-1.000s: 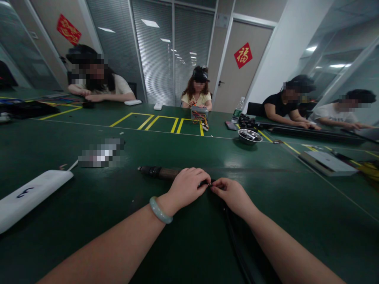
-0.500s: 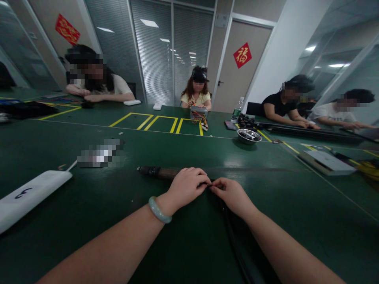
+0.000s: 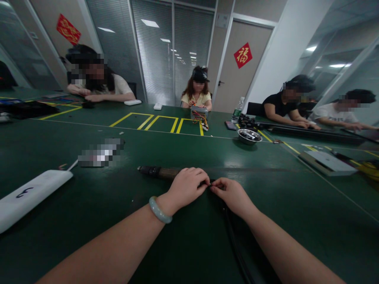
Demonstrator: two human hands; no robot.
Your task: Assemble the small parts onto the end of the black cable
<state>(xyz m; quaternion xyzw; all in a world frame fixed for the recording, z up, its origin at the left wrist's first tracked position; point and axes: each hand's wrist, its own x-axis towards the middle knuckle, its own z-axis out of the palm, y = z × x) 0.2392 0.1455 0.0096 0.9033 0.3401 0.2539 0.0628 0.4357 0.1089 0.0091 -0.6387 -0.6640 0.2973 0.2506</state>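
Slim brown-and-black cylindrical tool with metal tip [image 3: 156, 172]: lying mid-frame, right end hidden by left hand [image 3: 188, 187]. Fingers curled there, pinching tiny dark piece [image 3: 210, 184], too small to identify. Right hand [image 3: 236, 196]: thumb and forefinger pinched on same piece. Round black cable [image 3: 233, 238] below, toward bottom edge. Gold "福" on red paper diamond [image 3: 243, 55], upper right; apparent sideways "3" on white plastic bar [image 3: 41, 193], lower left.

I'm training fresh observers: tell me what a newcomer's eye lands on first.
Near center, the left hand and right hand almost meet, fingers pinching something small and dark. A pale bangle rings the left wrist. At upper right, a red diamond marks the door.
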